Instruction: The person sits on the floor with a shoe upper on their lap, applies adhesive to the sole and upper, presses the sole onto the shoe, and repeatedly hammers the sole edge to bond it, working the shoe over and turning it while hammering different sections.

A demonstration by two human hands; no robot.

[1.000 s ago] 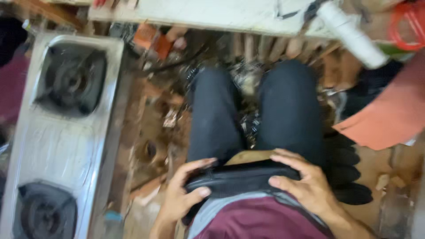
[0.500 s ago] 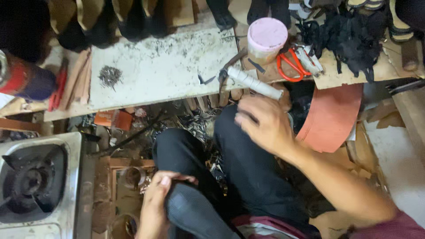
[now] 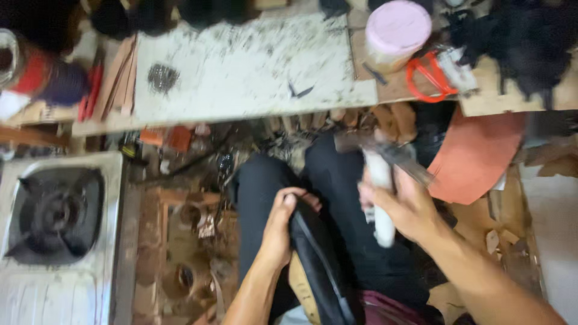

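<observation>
My left hand (image 3: 278, 232) is curled around the upper edge of one black leather shoe (image 3: 316, 265) resting on my lap, sole side turned outward. My right hand (image 3: 404, 207) is clenched on the white-wrapped handle of one hammer (image 3: 380, 174), its dark head blurred above my knee. Further off, on the right end of the scuffed white workbench (image 3: 241, 72), stand one pink-lidded round tub (image 3: 397, 30) and one pair of red-handled scissors (image 3: 428, 75).

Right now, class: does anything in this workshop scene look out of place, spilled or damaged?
Yes. Scraps and offcuts litter the floor beside the gas stove. The white work slab is scuffed with dark marks and carries a small pile of dark bits. Otherwise nothing stands out.
</observation>
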